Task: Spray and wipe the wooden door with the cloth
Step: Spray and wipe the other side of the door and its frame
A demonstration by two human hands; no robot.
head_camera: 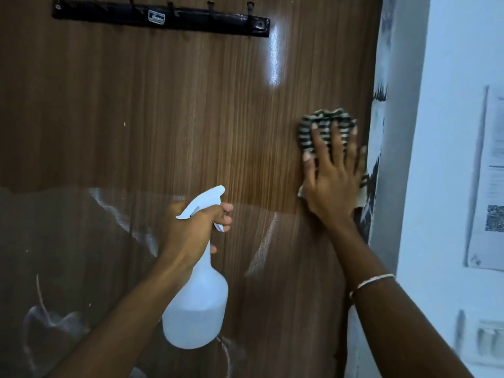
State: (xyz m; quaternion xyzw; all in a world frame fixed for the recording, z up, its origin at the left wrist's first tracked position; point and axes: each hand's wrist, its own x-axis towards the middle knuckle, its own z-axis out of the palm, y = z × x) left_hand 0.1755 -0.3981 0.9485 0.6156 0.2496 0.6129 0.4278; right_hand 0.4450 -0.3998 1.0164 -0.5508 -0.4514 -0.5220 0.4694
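Observation:
The wooden door fills most of the view, brown with vertical grain and pale smears low down. My right hand presses a striped dark-and-white cloth flat against the door near its right edge, fingers spread straight over it. My left hand grips the neck of a white spray bottle, fingers curled round the trigger, nozzle pointing up and right toward the door. The bottle hangs upright just in front of the door's lower middle.
A black hook rail is fixed across the top of the door. The door's right edge meets a scuffed white frame. A white wall to the right carries a taped paper sheet and a switch plate.

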